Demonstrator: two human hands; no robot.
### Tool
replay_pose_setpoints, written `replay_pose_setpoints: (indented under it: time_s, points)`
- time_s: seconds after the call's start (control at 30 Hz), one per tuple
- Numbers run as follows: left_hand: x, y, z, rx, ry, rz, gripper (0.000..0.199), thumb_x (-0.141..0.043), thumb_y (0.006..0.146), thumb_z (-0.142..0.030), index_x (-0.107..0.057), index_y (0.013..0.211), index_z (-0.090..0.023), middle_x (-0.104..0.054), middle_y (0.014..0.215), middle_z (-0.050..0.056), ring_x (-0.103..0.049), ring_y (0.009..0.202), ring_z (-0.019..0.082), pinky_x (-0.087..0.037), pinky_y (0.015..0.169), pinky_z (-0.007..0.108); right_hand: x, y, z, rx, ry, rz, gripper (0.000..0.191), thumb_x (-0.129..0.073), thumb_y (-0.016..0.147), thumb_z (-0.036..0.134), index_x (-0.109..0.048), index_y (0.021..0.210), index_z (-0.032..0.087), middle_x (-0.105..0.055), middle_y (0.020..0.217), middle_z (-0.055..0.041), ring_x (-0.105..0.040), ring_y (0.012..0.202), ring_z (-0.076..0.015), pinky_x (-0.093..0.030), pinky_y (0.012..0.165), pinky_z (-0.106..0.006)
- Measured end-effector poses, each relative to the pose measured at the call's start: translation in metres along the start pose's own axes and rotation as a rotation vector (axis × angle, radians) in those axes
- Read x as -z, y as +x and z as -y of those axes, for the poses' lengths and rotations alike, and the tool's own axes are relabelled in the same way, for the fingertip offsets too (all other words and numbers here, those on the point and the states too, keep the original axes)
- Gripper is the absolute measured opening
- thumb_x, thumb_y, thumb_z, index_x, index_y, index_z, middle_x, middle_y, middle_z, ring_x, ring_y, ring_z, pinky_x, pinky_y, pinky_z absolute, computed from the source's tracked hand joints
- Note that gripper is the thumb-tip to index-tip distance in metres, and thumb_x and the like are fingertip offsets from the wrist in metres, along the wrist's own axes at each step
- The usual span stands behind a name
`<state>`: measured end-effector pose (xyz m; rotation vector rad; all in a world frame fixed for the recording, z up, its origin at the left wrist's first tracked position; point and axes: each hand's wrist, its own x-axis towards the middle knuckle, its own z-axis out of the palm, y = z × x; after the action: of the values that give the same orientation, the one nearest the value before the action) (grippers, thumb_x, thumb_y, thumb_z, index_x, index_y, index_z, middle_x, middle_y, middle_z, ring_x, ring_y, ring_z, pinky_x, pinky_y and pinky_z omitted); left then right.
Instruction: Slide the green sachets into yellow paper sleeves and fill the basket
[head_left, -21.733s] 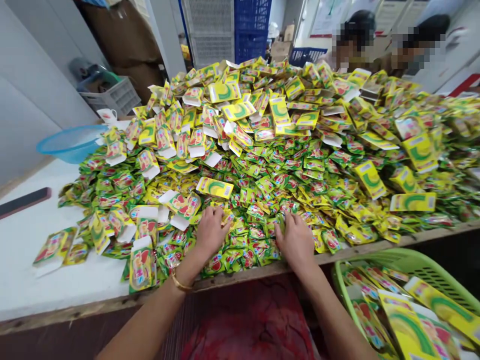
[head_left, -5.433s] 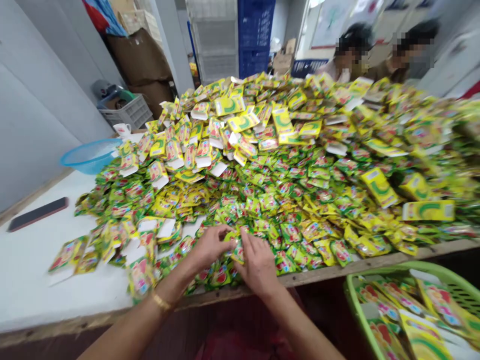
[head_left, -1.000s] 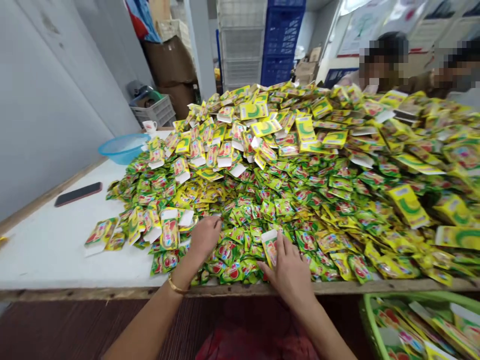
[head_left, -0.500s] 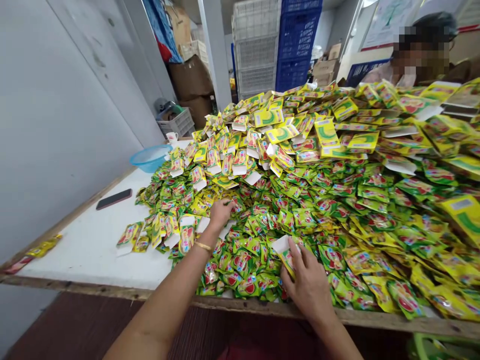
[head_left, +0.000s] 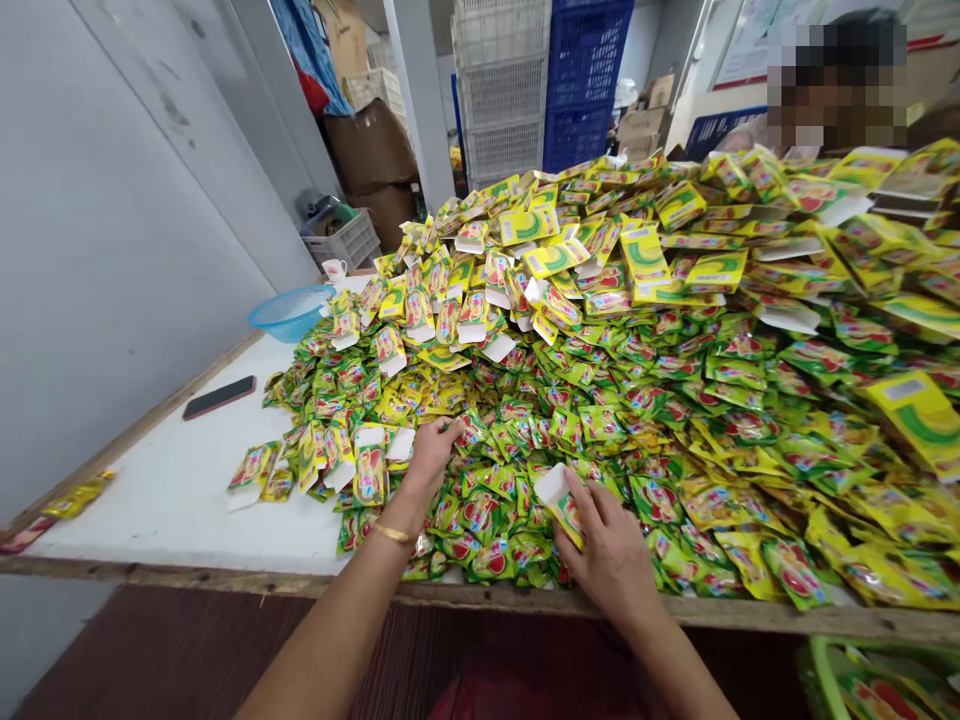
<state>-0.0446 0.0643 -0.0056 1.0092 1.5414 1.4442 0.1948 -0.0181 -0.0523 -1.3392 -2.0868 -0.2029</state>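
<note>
My right hand (head_left: pixel 611 540) is closed around a small yellow carton (head_left: pixel 559 500), its white end flap open and pointing up to the left. To the left of it, my left hand (head_left: pixel 433 452) pinches the edge of a green candy packet (head_left: pixel 469 430) with a red fruit print. Both hands are just above a wide heap of similar green packets (head_left: pixel 487 515). Beside my left wrist lies an open yellow carton (head_left: pixel 370 468) with its white flap raised, among several others.
Many yellow cartons (head_left: pixel 555 258) top the heap at the back. A blue basin (head_left: pixel 289 318) and a phone (head_left: pixel 219 397) lie on the white table (head_left: pixel 165 500) at left. Stacked crates (head_left: pixel 502 95) stand behind. A person (head_left: pixel 832 90) is at the far right; a green basket (head_left: pixel 821 680) sits below the edge.
My left hand has drawn back slightly from the heap, and a green packet now shows at its fingertips. My right hand still holds the carton. The view has shifted slightly.
</note>
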Motion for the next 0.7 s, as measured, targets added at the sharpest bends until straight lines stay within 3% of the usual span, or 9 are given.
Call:
replay_pose_setpoints:
  time_s: [0.13,0.33,0.53,0.7]
  points:
    - [0.008,-0.043,-0.012,0.074,-0.041,0.173,0.032,-0.07,0.059,-0.044,-0.059,0.068,-0.015,-0.052,0.058,-0.004,-0.046,0.053,0.009,-0.039,0.053,0.021,0.0,0.005,0.016,0.019,-0.015,0.023,0.057,-0.048,0.083,0.031,-0.035,0.138,0.019,-0.056,0.115,-0.0116,-0.053,0.099,-0.0242,-0.042,0.078,-0.035]
    - [-0.015,-0.083,-0.029,-0.181,0.35,0.263,0.017,-0.056,0.074,-0.032,-0.063,0.071,-0.017,-0.056,0.061,-0.003,-0.046,0.058,0.01,-0.036,0.057,0.022,-0.007,0.013,0.039,0.014,0.01,0.038,0.063,-0.049,0.08,0.026,-0.032,0.139,0.014,-0.055,0.118,-0.0124,-0.052,0.101,-0.0241,-0.041,0.083,-0.036]
    - [-0.001,-0.08,-0.03,-0.055,0.467,0.542,0.019,-0.053,0.072,-0.032,-0.056,0.062,-0.017,-0.049,0.054,-0.005,-0.043,0.054,0.011,-0.033,0.054,0.022,-0.004,0.01,0.036,0.046,-0.01,0.052,0.066,-0.051,0.078,0.025,-0.032,0.14,0.014,-0.056,0.116,-0.0117,-0.052,0.096,-0.024,-0.04,0.08,-0.036]
    - [0.006,-0.071,-0.045,-0.187,0.626,0.698,0.015,-0.05,0.073,-0.026,-0.056,0.063,-0.016,-0.051,0.061,-0.003,-0.045,0.062,0.012,-0.034,0.059,0.022,-0.002,0.011,0.037,0.102,-0.005,0.086,0.064,-0.051,0.079,0.024,-0.032,0.14,0.014,-0.055,0.119,-0.0114,-0.051,0.096,-0.0234,-0.038,0.082,-0.035]
